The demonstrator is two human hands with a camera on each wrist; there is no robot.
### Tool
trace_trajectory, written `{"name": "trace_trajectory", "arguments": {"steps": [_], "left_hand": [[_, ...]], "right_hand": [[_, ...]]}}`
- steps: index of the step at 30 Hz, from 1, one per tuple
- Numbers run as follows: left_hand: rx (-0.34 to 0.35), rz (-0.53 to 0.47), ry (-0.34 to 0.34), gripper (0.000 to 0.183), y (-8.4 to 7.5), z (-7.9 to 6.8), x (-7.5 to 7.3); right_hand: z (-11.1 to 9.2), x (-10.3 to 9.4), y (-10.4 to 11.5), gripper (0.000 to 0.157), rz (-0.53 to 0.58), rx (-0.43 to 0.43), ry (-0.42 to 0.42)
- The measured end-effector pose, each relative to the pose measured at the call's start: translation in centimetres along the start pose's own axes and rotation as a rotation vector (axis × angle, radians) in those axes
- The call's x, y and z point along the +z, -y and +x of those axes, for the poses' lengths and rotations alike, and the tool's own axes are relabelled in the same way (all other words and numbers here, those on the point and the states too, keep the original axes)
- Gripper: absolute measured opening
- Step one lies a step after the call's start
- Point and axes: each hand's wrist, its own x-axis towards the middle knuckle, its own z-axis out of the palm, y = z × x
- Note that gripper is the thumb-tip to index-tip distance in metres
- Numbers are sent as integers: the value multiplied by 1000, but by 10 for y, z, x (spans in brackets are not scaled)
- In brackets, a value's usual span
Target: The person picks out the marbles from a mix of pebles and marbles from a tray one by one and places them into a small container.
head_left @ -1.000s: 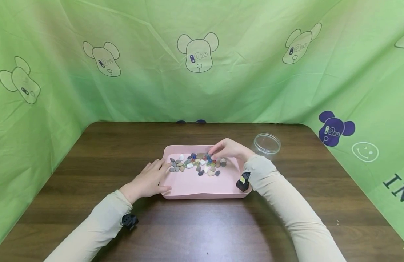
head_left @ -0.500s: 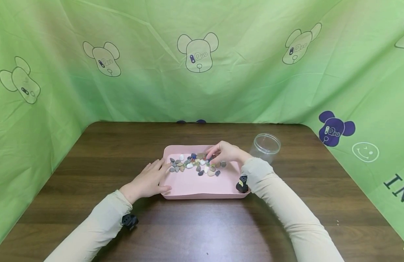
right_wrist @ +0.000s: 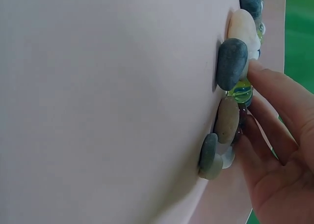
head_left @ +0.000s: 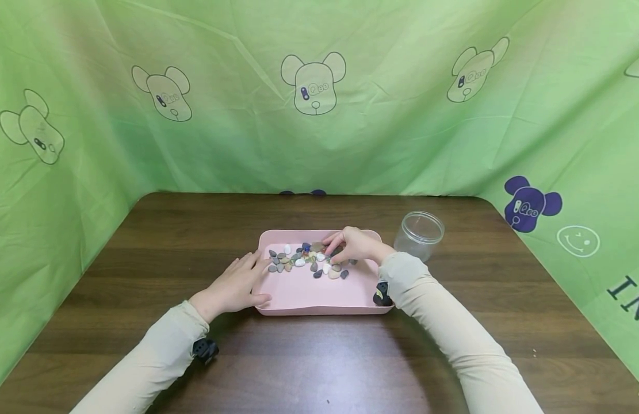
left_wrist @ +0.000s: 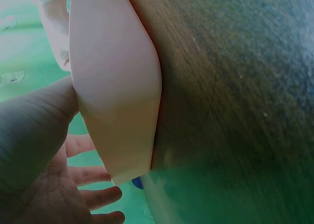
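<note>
A pink tray (head_left: 303,290) holds a scattered row of grey, tan and white pebbles (head_left: 333,275) mixed with glass marbles. My left hand (head_left: 238,286) rests over the tray's left rim with its fingers spread; in the left wrist view, the fingers (left_wrist: 100,198) show beside the tray wall (left_wrist: 115,62). Over the right part of the row is my right hand (head_left: 356,245), its fingers reaching down among the stones. In the right wrist view, a yellow-green marble (right_wrist: 240,92) lies between its thumb and fingers, near a dark grey pebble (right_wrist: 231,64). The fingertips are partly hidden behind the stones.
A clear round jar (head_left: 420,234) without a lid stands just right of the tray, behind the right forearm. Wooden table (head_left: 298,368) surrounds the tray. A green printed cloth (head_left: 221,144) hangs at the back and sides.
My right hand has shifted a little left and lower over the stones, uncovering more of the jar. The blue marbles by its fingertips are now covered. My left hand has stayed put.
</note>
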Motion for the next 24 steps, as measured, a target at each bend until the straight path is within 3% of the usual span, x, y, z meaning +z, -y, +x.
{"name": "trace_trajectory", "arguments": {"steps": [7,24], "left_hand": [[-3,0,9,72,0,0,0],[1,6,2,71,1,1,2]], "right_hand": [[0,0,-1,11,-38,-14,-12],[-2,-12,1,16,87,41,-53]]}}
